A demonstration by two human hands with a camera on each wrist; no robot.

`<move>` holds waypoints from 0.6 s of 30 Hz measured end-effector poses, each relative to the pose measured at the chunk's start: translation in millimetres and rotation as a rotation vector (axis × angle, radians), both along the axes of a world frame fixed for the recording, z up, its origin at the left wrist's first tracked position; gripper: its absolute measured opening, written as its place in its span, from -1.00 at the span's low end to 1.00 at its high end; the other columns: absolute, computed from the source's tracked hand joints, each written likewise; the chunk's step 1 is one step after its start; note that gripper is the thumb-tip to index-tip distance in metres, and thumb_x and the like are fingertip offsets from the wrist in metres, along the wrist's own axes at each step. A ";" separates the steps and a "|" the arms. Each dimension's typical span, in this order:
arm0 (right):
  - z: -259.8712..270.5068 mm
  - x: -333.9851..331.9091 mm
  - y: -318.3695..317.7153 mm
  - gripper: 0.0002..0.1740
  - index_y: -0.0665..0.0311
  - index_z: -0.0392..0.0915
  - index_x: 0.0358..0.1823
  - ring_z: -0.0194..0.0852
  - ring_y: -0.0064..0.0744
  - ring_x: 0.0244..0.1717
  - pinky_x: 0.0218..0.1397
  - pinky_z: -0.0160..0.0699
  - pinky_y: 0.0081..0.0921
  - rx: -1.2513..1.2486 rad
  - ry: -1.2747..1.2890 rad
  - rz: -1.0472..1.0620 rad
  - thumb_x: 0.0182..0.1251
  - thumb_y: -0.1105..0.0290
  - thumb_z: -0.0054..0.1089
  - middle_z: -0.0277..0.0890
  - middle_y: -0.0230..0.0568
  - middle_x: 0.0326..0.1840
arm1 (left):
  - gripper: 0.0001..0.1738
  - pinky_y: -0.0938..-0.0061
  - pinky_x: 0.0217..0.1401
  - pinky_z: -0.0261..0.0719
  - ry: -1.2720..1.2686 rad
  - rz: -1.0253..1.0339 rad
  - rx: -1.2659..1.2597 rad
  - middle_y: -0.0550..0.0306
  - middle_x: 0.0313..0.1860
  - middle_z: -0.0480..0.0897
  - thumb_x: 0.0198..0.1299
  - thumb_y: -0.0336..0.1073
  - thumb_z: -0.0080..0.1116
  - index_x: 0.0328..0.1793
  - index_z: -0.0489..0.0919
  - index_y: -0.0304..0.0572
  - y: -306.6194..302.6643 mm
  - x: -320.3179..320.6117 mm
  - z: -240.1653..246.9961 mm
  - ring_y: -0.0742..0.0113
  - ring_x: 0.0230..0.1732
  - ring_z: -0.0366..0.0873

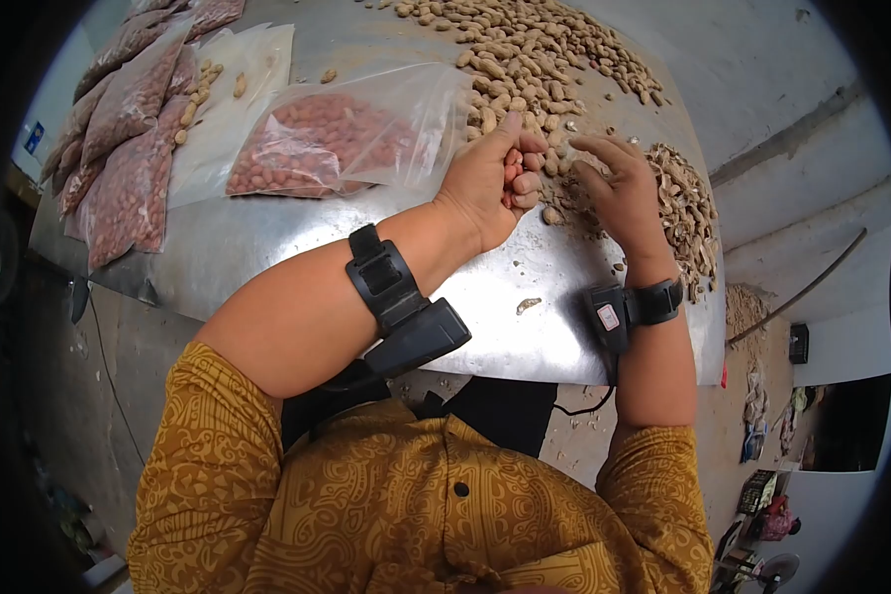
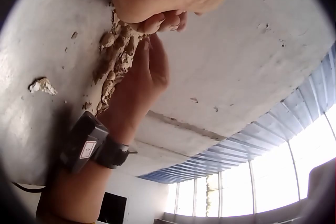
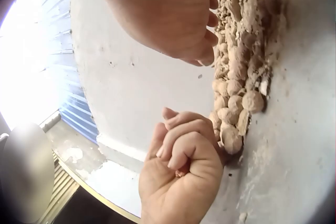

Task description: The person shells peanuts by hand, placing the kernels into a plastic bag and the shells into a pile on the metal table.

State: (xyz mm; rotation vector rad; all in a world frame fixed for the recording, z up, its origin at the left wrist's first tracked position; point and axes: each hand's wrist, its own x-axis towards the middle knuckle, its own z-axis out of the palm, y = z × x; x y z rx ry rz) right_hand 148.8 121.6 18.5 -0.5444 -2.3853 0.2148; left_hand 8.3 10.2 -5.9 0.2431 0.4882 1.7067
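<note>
The label [image 1: 609, 317] on the right wrist strap [image 1: 655, 302] is too small to read. The left hand [image 1: 490, 183] is curled into a fist, thumb up, beside the heap of in-shell peanuts [image 1: 535, 59], which runs off toward 12 o'clock. What the fist grips I cannot tell. The right hand [image 1: 619, 193], fingers loosely bent, touches the heap's near edge. Empty shells [image 1: 688, 213] lie at its 3 o'clock, and 1 clear bag of red kernels [image 1: 337, 139] lies on the counter [image 1: 267, 247] at the fist's 10 o'clock.
</note>
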 end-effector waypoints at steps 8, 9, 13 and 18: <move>-9.3 -13.1 -4.7 -0.83 0.17 0.61 -0.33 0.44 -0.15 -0.22 -0.08 0.41 -0.36 -0.078 -0.164 0.026 -0.02 0.40 0.25 0.56 -0.19 -0.36 | -0.61 0.70 -0.64 0.14 0.018 -0.043 0.017 0.25 -0.57 0.38 0.33 -0.06 -0.11 -0.25 0.47 -0.28 1.6 0.4 -2.7 0.58 -0.68 0.15; -12.4 -14.0 -2.3 -0.84 0.17 0.61 -0.34 0.45 -0.13 -0.24 -0.09 0.42 -0.37 -0.041 -0.152 0.027 -0.03 0.41 0.25 0.56 -0.19 -0.36 | -0.62 0.71 -0.64 0.13 0.023 -0.045 0.016 0.25 -0.57 0.38 0.33 -0.07 -0.12 -0.24 0.48 -0.29 1.4 0.7 -2.2 0.58 -0.68 0.15; -16.3 -11.6 -3.0 -0.86 0.23 0.59 -0.34 0.52 -0.29 -0.31 -0.21 0.48 -0.47 -0.101 -0.017 -0.020 0.00 0.45 0.24 0.57 -0.20 -0.39 | -0.74 0.72 -0.64 0.11 0.103 0.028 0.043 0.27 -0.57 0.38 0.32 -0.22 -0.08 -0.15 0.47 -0.32 3.1 1.7 -5.4 0.59 -0.68 0.13; -3.6 -5.2 -12.7 -0.87 0.35 0.55 -0.32 0.52 -0.57 -0.28 -0.19 0.51 -0.65 -0.842 0.426 0.110 0.06 0.56 0.25 0.56 -0.30 -0.34 | -0.71 0.73 -0.62 0.15 0.287 0.132 0.013 0.28 -0.51 0.43 0.20 -0.37 0.10 0.01 0.46 -0.37 1.1 9.5 -1.5 0.61 -0.65 0.18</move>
